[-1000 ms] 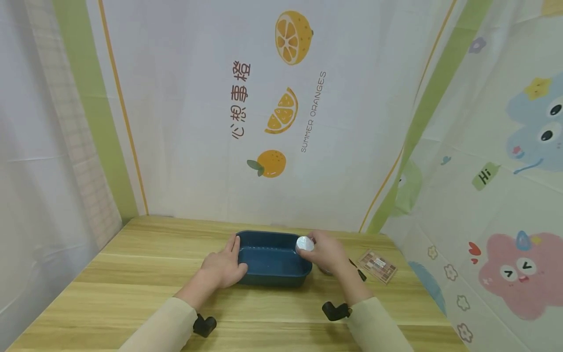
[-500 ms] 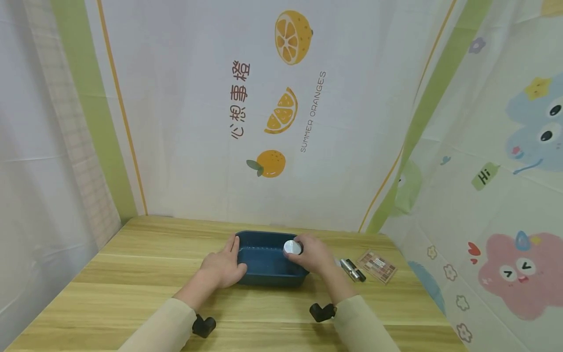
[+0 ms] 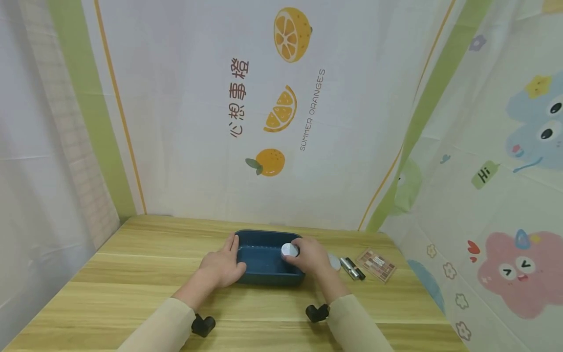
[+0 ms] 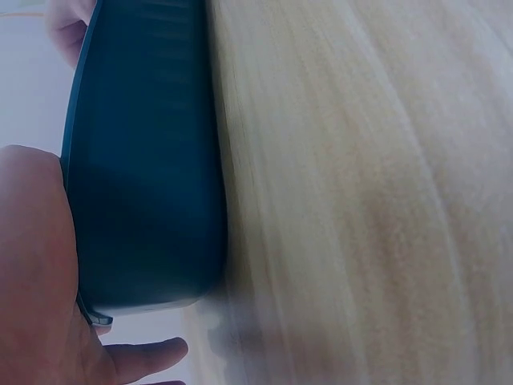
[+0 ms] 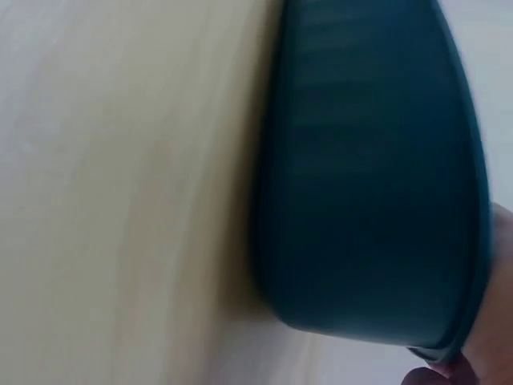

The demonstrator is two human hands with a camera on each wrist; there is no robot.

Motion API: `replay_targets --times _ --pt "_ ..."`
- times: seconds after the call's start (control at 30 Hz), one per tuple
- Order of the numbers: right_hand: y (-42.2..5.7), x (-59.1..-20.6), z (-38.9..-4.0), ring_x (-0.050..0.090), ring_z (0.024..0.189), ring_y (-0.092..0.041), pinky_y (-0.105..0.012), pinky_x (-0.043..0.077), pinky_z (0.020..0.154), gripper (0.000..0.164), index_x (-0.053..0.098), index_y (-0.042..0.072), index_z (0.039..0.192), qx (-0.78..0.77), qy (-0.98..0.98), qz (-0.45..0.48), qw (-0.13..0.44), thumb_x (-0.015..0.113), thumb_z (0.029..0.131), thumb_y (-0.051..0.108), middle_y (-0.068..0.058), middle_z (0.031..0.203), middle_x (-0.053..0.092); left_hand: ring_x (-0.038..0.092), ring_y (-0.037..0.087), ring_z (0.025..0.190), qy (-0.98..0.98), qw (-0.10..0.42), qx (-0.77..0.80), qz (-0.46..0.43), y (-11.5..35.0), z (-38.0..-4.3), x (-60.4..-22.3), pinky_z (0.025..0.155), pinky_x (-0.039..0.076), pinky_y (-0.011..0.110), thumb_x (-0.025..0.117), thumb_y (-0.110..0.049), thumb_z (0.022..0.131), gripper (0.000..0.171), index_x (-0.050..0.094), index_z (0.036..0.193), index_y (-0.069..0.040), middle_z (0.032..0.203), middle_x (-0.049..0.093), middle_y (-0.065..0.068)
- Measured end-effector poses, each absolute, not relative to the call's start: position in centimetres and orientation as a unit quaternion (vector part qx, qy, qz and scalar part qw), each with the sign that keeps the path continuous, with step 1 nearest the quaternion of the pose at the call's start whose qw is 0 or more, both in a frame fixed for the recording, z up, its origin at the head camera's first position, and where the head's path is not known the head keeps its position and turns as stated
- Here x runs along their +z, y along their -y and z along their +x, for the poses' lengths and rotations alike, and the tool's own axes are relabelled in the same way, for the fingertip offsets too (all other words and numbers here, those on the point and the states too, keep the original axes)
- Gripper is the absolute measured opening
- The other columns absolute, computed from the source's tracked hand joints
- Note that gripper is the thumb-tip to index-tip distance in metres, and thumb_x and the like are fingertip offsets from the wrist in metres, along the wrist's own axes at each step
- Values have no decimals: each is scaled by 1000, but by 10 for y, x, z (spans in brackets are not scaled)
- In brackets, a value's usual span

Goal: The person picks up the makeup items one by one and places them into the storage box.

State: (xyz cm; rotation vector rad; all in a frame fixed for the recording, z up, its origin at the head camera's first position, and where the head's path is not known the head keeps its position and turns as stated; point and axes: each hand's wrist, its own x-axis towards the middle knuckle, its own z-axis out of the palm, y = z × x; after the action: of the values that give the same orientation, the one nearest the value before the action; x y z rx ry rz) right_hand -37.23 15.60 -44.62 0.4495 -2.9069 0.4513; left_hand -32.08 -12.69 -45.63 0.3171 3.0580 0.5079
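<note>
A dark blue rectangular basin [image 3: 268, 279] stands on the wooden table. My left hand [image 3: 221, 264] rests against its left end, fingers straight along the outside and thumb at the front corner. In the left wrist view, that hand [image 4: 36, 265] lies along the rim with a finger stretched out below. Over the basin's right part, my right hand [image 3: 313, 256] holds a small round container with a shiny white top [image 3: 289, 251] between thumb and fingers. The right wrist view has the basin's outer wall [image 5: 369, 184] in front, and only part of the right hand [image 5: 493, 309] shows at the edge.
Right of the basin lie a white round disc [image 3: 335, 262], partly behind my right wrist, a silver tube [image 3: 349, 269] and a black tube [image 3: 359, 273]. Farther right is a makeup palette [image 3: 376, 265]. A printed curtain [image 3: 198, 161] hangs behind the table.
My right hand has carried the round container left from the basin's right rim and slightly lower over its inside. This has uncovered the tubes and the white disc. The left hand stays put.
</note>
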Motion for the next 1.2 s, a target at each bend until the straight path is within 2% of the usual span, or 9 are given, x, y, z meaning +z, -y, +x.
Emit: replay_targets --times 0.5,0.93,1.2 --pt "-150 -450 -377 69 112 -30 -49 58 94 57 80 12 130 106 981 141 83 86 91 53 -9 124 79 28 17 47 -981 15 164 103 128 -319 -452 49 22 33 46 -38 106 86 13 175 2 186 7 18" --pt "-147 -448 -372 69 103 -28 -46 59 86 51 83 13 120 39 983 150 95 87 89 53 -6 109 82 31 18 48 -981 19 167 100 127 -319 -453 49 23 34 47 -37 105 87 13 175 2 186 7 19" --pt "-145 -448 -373 68 103 -27 -46 59 88 53 83 12 121 13 986 142 82 86 90 56 -6 107 82 29 18 48 -980 16 169 101 127 -320 -456 49 22 33 47 -38 105 87 14 175 2 186 7 19"
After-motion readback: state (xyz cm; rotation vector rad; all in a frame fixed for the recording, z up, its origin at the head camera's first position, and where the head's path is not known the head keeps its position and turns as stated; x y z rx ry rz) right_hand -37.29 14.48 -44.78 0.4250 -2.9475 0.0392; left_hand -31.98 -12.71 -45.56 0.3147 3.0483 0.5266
